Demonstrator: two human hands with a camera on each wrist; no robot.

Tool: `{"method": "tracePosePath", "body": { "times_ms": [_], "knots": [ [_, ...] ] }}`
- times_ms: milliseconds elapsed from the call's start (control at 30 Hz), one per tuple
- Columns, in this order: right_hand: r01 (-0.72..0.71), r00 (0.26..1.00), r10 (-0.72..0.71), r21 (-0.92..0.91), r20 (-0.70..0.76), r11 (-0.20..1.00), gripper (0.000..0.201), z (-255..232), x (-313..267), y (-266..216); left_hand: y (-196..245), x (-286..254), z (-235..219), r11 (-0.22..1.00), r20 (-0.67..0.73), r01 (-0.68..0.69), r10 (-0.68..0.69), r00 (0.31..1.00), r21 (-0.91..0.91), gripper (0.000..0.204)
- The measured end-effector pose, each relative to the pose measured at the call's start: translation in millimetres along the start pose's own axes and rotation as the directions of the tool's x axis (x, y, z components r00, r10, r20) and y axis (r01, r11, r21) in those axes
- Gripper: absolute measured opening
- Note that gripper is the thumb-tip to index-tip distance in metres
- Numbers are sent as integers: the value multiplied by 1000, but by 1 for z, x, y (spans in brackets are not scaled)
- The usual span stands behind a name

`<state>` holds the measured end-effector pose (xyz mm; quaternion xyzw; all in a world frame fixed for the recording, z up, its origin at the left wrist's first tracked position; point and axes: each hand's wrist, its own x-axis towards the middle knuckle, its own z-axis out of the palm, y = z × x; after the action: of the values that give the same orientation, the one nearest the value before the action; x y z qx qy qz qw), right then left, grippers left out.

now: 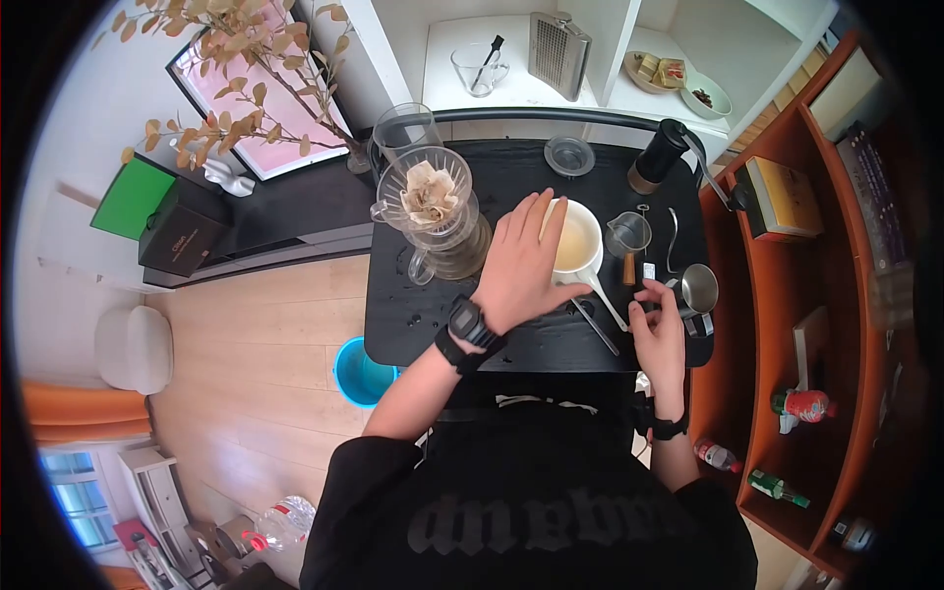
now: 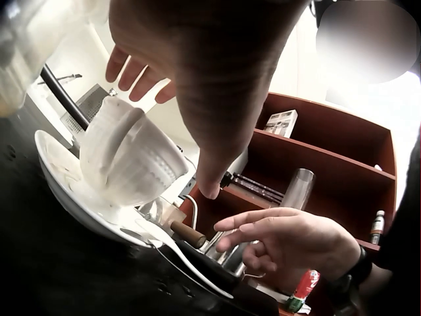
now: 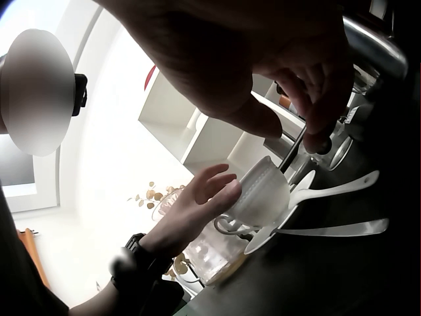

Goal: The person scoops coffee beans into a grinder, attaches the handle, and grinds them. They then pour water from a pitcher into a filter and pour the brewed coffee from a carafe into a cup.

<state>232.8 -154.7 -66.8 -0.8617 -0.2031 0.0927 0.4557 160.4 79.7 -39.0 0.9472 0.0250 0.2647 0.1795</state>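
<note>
A white cup [image 1: 580, 236] of pale brown liquid stands on a white saucer [image 2: 56, 178]. My left hand [image 1: 521, 261] is held flat with straight fingers over the cup's left side in the head view, fingertips close to its rim. A white spoon [image 3: 342, 189] and a metal spoon [image 1: 596, 327] lean out from the saucer toward me. To the right, my right hand [image 1: 661, 339] hovers with loosely bent fingers and nothing gripped in them. Nearest to it are a brown wooden handle [image 1: 629, 269] and a steel pitcher [image 1: 699, 287].
A glass dripper with a paper filter [image 1: 430, 194] sits on a glass server [image 1: 457, 254] at left. Behind are a small glass jug [image 1: 629, 233], a glass lid [image 1: 569, 155] and a black hand grinder [image 1: 661, 152]. A brown shelf [image 1: 728, 324] borders the table's right.
</note>
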Motion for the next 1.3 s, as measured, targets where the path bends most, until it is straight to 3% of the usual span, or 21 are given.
{"method": "tracePosePath", "body": {
  "times_ms": [133, 233, 433, 533, 633, 733, 833, 900, 1033, 1167, 1233, 1267, 1300],
  "knots": [
    [-204, 976, 184, 196, 116, 959, 47, 3, 15, -2, -8, 6, 19, 992, 3, 90, -90, 996, -94, 110],
    [-310, 944, 244, 342, 222, 887, 51, 10, 24, 3, -13, 4, 22, 987, 4, 112, -113, 994, -116, 108],
    [-404, 913, 307, 478, 270, 780, 48, 25, 39, 8, -15, 3, 25, 983, -21, 117, -121, 992, -143, 97],
    [-485, 874, 314, 633, 370, 604, 41, 30, 49, 24, -14, 3, 25, 982, -19, 116, -120, 993, -149, 93],
    [-363, 931, 248, 747, 268, 557, 34, 32, 51, 23, -13, 4, 26, 979, -5, 136, -138, 990, -155, 93],
    [-222, 975, 163, 720, 152, 658, 32, 28, 44, 6, -12, 4, 25, 976, 12, 160, -159, 987, -149, 94],
    [-57, 998, 66, 519, 1, 853, 30, 23, 33, -11, -12, 5, 24, 976, 20, 167, -166, 986, -140, 94],
    [103, 994, -83, 330, -77, 938, 31, 24, 29, -10, -11, 5, 24, 977, 18, 165, -164, 986, -139, 95],
    [313, 943, -310, 3, -124, 950, 29, 23, 22, -28, -12, 5, 26, 976, 17, 164, -163, 986, -143, 94],
    [411, 896, -403, 3, -185, 912, 29, 33, 28, -10, -12, 5, 26, 976, 18, 166, -165, 986, -141, 94],
    [69, 998, -60, 429, -36, 901, 29, 32, 28, -5, -13, 4, 26, 976, 19, 167, -166, 986, -139, 94],
    [-127, 992, 90, 592, 92, 796, 29, 31, 28, -4, -13, 4, 26, 976, 21, 166, -164, 986, -138, 93],
    [-184, 983, 127, 643, 134, 743, 30, 31, 30, 1, -13, 4, 26, 977, 24, 164, -162, 986, -137, 93]
  ]
}}
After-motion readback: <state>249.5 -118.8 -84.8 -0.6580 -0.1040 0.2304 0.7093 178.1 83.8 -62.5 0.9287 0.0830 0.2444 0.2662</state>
